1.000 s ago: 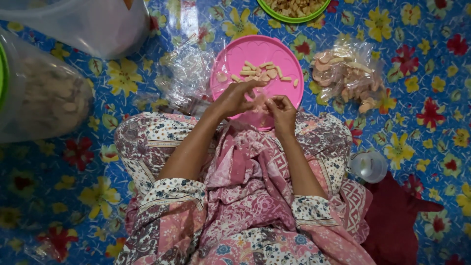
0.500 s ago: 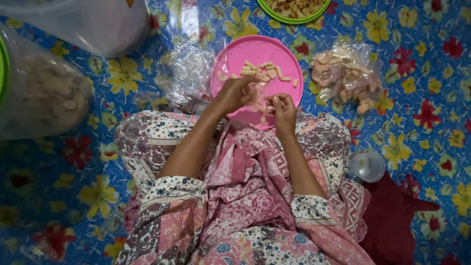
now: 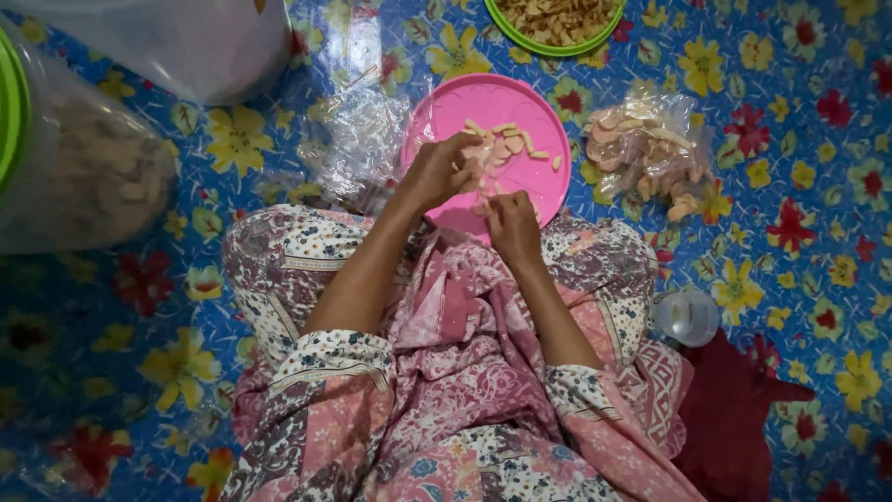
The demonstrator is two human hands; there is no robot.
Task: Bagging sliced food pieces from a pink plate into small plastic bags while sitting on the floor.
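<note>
- My left hand (image 3: 435, 172) is curled over the near edge of the pink plate (image 3: 534, 181), fingers bent in around small pale pieces; looks like it grips one, but which one I can't tell.
- My right hand (image 3: 511, 218) sits just beside it at the plate's near rim, fingers pinched narrow on a piece; the grip itself is hidden from the head view.
- Pale pieces (image 3: 509, 141) lie loose on the plate, most in a small cluster right by the left hand's fingers, one apart toward the right rim.
- Clear bag (image 3: 646, 153) right of the plate holds plenty of pinkish pieces, so my read: a good share left to go through.
- Green plate (image 3: 555, 23) at the top edge is heaped with tan bits; I'd judge that as the done pile, not sure.
- Crumpled empty clear plastic (image 3: 358, 139) left of the pink plate, touching it.
- Big clear jar (image 3: 84, 177) with a green lid far left, partly filled.
- Small cup (image 3: 686, 316) by my right knee, on the flowered floor mat (image 3: 818, 186).
- Overall judgement: mid-way.
</note>
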